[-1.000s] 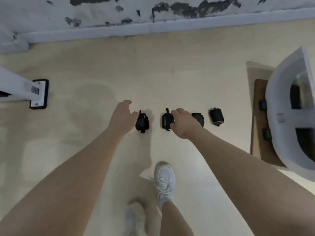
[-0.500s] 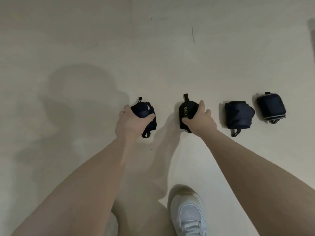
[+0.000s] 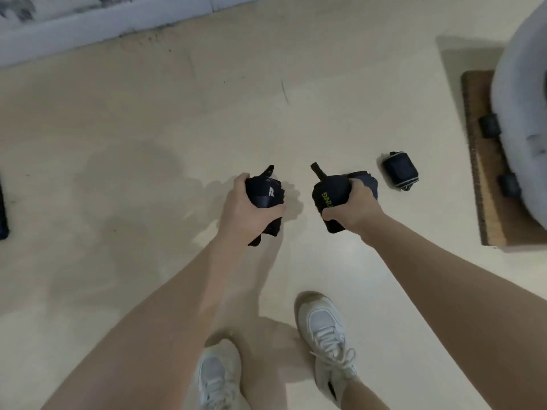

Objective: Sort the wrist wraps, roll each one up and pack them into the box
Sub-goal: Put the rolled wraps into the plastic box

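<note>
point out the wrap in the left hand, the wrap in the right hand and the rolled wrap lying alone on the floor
left-hand wrap [image 3: 266,194]: head view, its black front face
right-hand wrap [image 3: 331,193]: head view, beside the yellow lettering
rolled wrap on the floor [image 3: 399,170]: head view, middle of the roll

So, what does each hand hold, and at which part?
Left hand grips one rolled wrap around its middle; right hand grips another rolled wrap likewise.

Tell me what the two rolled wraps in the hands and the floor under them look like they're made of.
Wrap in the left hand, pale-logo wrap: looks like dark matte woven fabric, with soft folds and a limp tab. Wrap in the right hand, yellow-lettered wrap: similar dark textile; printed lettering follows the roll. Floor: smooth, pale, slightly glossy, possibly vinyl or coated concrete; soft reflections.
</note>
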Demonstrator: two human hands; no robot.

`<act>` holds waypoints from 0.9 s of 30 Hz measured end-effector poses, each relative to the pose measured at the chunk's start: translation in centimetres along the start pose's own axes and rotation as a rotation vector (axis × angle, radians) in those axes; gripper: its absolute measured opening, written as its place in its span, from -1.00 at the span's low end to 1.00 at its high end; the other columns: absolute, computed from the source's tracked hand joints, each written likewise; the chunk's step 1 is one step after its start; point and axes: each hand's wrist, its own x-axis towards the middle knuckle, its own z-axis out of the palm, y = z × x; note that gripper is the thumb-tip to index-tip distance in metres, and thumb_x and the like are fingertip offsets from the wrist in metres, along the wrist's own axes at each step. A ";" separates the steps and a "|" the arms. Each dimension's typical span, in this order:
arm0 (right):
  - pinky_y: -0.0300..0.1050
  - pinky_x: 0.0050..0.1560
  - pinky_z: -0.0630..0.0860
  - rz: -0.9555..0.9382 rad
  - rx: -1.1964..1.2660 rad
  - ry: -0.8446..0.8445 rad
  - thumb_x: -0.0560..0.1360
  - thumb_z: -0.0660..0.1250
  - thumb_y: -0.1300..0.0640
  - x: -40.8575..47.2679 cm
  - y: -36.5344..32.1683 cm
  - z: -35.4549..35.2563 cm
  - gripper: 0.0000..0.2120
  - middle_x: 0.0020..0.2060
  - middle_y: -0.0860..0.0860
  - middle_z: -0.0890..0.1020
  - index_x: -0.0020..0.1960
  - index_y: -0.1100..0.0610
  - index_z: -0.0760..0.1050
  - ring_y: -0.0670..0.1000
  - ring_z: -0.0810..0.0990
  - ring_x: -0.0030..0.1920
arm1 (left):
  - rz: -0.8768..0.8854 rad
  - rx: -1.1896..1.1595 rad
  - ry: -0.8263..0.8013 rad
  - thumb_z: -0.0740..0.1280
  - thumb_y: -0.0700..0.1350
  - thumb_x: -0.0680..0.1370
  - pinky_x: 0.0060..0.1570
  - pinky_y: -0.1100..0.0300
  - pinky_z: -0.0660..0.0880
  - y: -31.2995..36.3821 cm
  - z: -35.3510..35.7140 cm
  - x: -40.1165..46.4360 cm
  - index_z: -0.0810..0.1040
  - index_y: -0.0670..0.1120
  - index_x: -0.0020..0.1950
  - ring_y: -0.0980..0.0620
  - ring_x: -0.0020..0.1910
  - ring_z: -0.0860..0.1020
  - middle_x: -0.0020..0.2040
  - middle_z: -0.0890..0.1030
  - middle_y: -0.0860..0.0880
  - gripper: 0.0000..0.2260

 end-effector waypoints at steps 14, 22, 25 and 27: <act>-0.03 -0.13 0.54 0.039 0.201 0.408 0.20 0.57 -0.04 -27.9 1.2 -29.2 -0.21 0.06 0.00 0.44 0.25 0.15 0.22 0.05 0.49 0.00 | 0.496 0.334 -0.315 0.53 -0.03 0.33 0.12 0.06 0.50 29.3 1.8 -24.6 0.15 0.07 0.49 0.04 0.22 0.41 0.33 0.33 0.01 -0.17; 0.10 -0.07 0.56 0.084 0.036 0.594 0.23 0.53 -0.08 -33.6 19.6 -42.2 -0.24 0.11 0.07 0.40 0.28 0.12 0.25 0.15 0.46 0.10 | 0.854 0.758 -0.324 0.50 0.14 0.29 0.04 0.04 0.47 34.7 21.3 -37.1 0.17 0.00 0.38 -0.10 0.10 0.52 0.27 0.41 0.00 -0.21; 0.02 -0.04 0.48 0.121 -0.016 0.617 0.27 0.50 -0.08 -35.7 27.6 -47.8 -0.24 0.16 0.11 0.38 0.33 0.13 0.25 0.17 0.43 0.12 | 0.897 0.854 -0.355 0.49 0.18 0.29 0.13 0.03 0.37 37.2 30.5 -42.1 0.20 -0.01 0.35 -0.08 0.17 0.50 0.26 0.44 -0.01 -0.24; 0.05 -0.05 0.50 0.152 0.000 0.595 0.27 0.50 -0.08 -36.8 32.6 -51.4 -0.28 0.14 0.11 0.38 0.29 0.14 0.27 0.17 0.45 0.11 | 0.869 0.873 -0.375 0.49 0.18 0.28 0.15 0.04 0.34 38.9 36.1 -45.1 0.21 0.02 0.35 -0.07 0.20 0.49 0.26 0.45 0.01 -0.24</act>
